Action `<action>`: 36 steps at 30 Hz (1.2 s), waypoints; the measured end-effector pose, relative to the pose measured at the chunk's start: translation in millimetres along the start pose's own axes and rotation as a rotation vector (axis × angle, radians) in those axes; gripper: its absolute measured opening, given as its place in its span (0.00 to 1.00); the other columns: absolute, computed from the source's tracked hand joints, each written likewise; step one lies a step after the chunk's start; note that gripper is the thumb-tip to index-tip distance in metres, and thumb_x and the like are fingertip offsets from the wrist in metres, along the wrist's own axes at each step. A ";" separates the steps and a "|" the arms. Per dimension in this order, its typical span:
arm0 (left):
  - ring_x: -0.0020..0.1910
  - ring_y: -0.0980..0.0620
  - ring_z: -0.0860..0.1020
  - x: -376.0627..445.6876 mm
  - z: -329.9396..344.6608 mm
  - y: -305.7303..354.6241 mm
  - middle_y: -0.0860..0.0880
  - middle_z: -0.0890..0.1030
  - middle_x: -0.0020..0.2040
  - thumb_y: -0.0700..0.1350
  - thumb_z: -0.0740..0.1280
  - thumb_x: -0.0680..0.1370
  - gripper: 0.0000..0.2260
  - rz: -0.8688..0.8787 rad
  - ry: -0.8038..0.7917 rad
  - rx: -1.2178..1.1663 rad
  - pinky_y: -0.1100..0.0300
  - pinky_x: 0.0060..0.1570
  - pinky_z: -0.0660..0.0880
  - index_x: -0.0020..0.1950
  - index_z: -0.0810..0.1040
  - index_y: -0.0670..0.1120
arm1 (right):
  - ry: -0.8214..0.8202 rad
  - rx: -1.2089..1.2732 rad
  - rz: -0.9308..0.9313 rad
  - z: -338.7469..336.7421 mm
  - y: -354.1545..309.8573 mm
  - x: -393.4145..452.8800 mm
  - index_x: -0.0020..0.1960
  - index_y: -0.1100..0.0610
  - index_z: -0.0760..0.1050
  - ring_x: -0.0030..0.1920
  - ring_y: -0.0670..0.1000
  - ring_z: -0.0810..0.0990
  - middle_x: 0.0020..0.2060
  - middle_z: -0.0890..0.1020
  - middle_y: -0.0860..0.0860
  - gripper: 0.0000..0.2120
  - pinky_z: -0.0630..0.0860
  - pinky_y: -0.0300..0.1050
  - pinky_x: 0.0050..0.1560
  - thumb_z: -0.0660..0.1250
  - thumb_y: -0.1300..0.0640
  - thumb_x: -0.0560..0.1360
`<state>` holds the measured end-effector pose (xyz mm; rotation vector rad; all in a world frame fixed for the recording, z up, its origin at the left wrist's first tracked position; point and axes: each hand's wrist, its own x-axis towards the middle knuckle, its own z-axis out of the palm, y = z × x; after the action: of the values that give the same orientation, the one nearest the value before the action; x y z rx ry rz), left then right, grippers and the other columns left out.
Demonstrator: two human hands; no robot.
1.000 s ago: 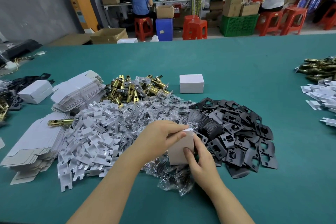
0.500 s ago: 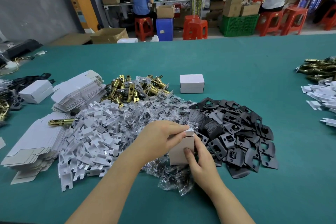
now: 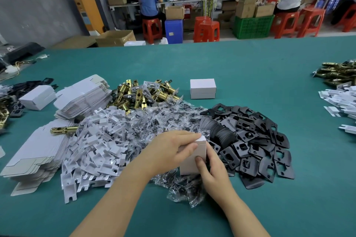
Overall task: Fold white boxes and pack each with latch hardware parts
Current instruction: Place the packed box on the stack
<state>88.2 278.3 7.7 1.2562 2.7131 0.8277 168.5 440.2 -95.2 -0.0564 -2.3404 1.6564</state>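
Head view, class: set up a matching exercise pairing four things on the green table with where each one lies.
Things:
1. closed white box
2. black plates
3. brass latch bolts
4. flat box blanks

Places:
A. heaped right of the hands
B. stacked at the left
C. alone on bare cloth, beyond the piles
D. piled between the blanks and the closed box

Pairs: 1-C, 2-A, 3-D, 4-B

Matt white card box (image 3: 194, 157), glossy brass latches (image 3: 138, 94), matt black metal plates (image 3: 256, 140), crinkly clear plastic bags (image 3: 163, 119), smooth green bench (image 3: 250, 67).
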 end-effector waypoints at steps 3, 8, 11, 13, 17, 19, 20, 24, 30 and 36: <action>0.71 0.62 0.69 -4.6 7.7 -1.7 0.59 0.72 0.74 0.53 0.65 0.83 0.20 0.004 -0.005 -0.001 0.58 0.71 0.69 0.76 0.73 0.56 | 0.009 0.002 0.015 0.0 0.6 0.3 0.77 0.53 0.66 0.62 0.45 0.79 0.64 0.80 0.47 0.23 0.77 0.43 0.58 0.63 0.57 0.84; 0.72 0.52 0.71 -11.0 15.7 -0.1 0.52 0.71 0.77 0.49 0.63 0.84 0.20 0.050 0.049 0.087 0.50 0.67 0.73 0.77 0.72 0.51 | 0.014 -0.005 0.029 -0.4 0.6 -0.3 0.78 0.53 0.65 0.63 0.45 0.79 0.65 0.79 0.48 0.24 0.77 0.40 0.60 0.63 0.58 0.84; 0.70 0.47 0.74 -13.9 16.9 2.8 0.48 0.73 0.75 0.47 0.63 0.84 0.19 0.087 0.087 0.143 0.47 0.63 0.77 0.76 0.73 0.49 | 0.013 -0.003 0.027 -0.6 0.2 0.1 0.79 0.53 0.65 0.64 0.45 0.79 0.66 0.79 0.48 0.24 0.77 0.41 0.60 0.63 0.58 0.84; 0.69 0.48 0.74 -14.7 15.5 2.5 0.48 0.73 0.75 0.48 0.63 0.85 0.19 0.075 0.087 0.149 0.48 0.62 0.77 0.76 0.72 0.52 | 0.010 0.002 0.027 -0.4 0.5 -0.5 0.79 0.53 0.64 0.64 0.45 0.78 0.67 0.79 0.48 0.24 0.77 0.44 0.62 0.63 0.58 0.84; 0.60 0.59 0.76 -12.8 9.1 -6.3 0.60 0.75 0.67 0.52 0.61 0.85 0.18 -0.034 0.024 -0.008 0.56 0.57 0.76 0.75 0.72 0.61 | 0.002 0.034 0.044 0.1 2.8 0.3 0.79 0.51 0.64 0.64 0.43 0.78 0.66 0.79 0.47 0.24 0.77 0.40 0.60 0.63 0.60 0.84; 0.56 0.63 0.76 -11.0 4.5 -12.4 0.66 0.76 0.62 0.52 0.63 0.84 0.17 -0.114 -0.014 -0.178 0.66 0.52 0.74 0.73 0.73 0.63 | 0.011 0.069 0.047 0.2 2.5 0.4 0.78 0.49 0.65 0.63 0.41 0.78 0.66 0.79 0.44 0.24 0.75 0.33 0.58 0.63 0.59 0.84; 0.54 0.65 0.76 -10.3 2.2 -15.1 0.67 0.76 0.60 0.53 0.63 0.84 0.17 -0.146 -0.033 -0.242 0.70 0.49 0.72 0.72 0.74 0.64 | 0.018 0.086 0.050 0.0 2.7 0.5 0.77 0.48 0.65 0.63 0.40 0.78 0.66 0.78 0.43 0.23 0.74 0.32 0.58 0.63 0.57 0.84; 0.48 0.61 0.78 -7.6 -1.4 -22.8 0.63 0.78 0.51 0.57 0.64 0.83 0.17 -0.202 -0.109 -0.283 0.67 0.47 0.74 0.71 0.71 0.71 | 0.077 0.145 0.053 -1.8 6.3 0.8 0.78 0.50 0.65 0.66 0.44 0.77 0.69 0.77 0.45 0.23 0.78 0.43 0.62 0.63 0.55 0.84; 0.41 0.58 0.83 -4.3 6.7 -20.2 0.57 0.85 0.46 0.58 0.63 0.83 0.16 -0.280 -0.118 -0.464 0.60 0.42 0.80 0.67 0.71 0.76 | 0.184 0.209 0.032 -5.7 1.6 2.1 0.70 0.33 0.69 0.64 0.43 0.80 0.67 0.79 0.40 0.21 0.80 0.41 0.58 0.64 0.47 0.79; 0.41 0.45 0.86 1.6 13.8 -15.8 0.49 0.86 0.46 0.50 0.66 0.83 0.16 -0.331 -0.030 -0.739 0.56 0.40 0.83 0.70 0.76 0.64 | 0.215 0.350 0.062 -7.3 -1.7 5.3 0.64 0.26 0.74 0.60 0.47 0.83 0.63 0.82 0.39 0.18 0.82 0.44 0.52 0.67 0.43 0.76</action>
<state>79.6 277.3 -11.5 0.6313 2.1379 1.5223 165.4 447.2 -90.4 -0.2263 -1.8854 1.9572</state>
